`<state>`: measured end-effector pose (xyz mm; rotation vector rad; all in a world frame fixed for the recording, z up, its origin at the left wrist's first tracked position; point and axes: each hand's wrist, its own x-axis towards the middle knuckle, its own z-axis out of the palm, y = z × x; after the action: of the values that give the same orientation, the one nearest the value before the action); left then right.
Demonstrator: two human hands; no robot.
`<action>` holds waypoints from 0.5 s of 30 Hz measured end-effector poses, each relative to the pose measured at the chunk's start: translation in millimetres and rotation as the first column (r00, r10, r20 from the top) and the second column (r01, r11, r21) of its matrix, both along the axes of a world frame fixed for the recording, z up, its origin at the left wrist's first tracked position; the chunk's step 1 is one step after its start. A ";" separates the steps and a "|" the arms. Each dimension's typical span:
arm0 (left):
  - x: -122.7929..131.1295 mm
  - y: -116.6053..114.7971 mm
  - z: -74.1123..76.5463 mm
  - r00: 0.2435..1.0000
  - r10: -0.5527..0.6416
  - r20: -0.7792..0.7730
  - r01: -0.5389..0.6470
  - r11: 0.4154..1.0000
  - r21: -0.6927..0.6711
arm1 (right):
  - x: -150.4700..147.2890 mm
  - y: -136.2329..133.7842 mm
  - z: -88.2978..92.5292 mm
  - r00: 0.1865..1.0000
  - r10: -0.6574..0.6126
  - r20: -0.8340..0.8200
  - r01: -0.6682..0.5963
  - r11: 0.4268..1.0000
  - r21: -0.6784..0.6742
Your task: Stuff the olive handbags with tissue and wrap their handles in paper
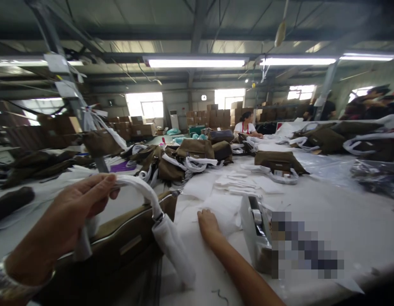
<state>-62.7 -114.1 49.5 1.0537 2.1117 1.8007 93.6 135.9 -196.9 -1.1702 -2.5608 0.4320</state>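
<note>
My left hand (88, 197) is closed around the white-wrapped handle (141, 187) of an olive-brown handbag (129, 242). The bag stands at the table's near edge with a zip along its top and a small metal plate on its side. A white padded wrap (174, 248) covers the strap where it hangs beside the bag. To the right, my right hand (209, 227) lies low over the table, its fingers bent together on a thin white sheet (220, 210). Just right of that hand stands a grey tape dispenser (256, 233).
Several brown handbags (195, 148) with wrapped handles are heaped across the table, and another bag (279, 161) lies farther right. White sheets (238, 182) are stacked mid-table. Clear plastic (375, 176) lies at the right. A person (246, 125) sits beyond the table.
</note>
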 end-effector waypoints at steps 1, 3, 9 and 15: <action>3.9 2.4 5.2 0.999 -0.029 0.039 0.028 0.999 0.028 | -0.5 -1.1 -1.1 1.000 -0.002 -0.010 0.002 1.000 0.004; 12.0 7.0 14.8 0.993 -0.075 0.085 0.069 0.995 0.071 | 0.4 -4.6 -2.1 0.998 -0.005 -0.061 0.005 1.000 0.001; 37.2 24.2 25.4 0.983 -0.182 -0.024 0.183 0.980 0.076 | 20.9 -19.4 15.0 0.895 -0.039 -0.444 0.005 0.997 -0.077; 70.8 48.8 8.6 0.936 -0.324 0.134 0.325 0.946 0.018 | 108.7 -56.1 78.2 0.174 -0.181 -0.968 0.038 0.983 -0.177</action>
<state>8.2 -65.3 58.1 1.1632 1.7419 1.6555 202.3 79.8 -118.7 -0.6465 -1.2378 0.9336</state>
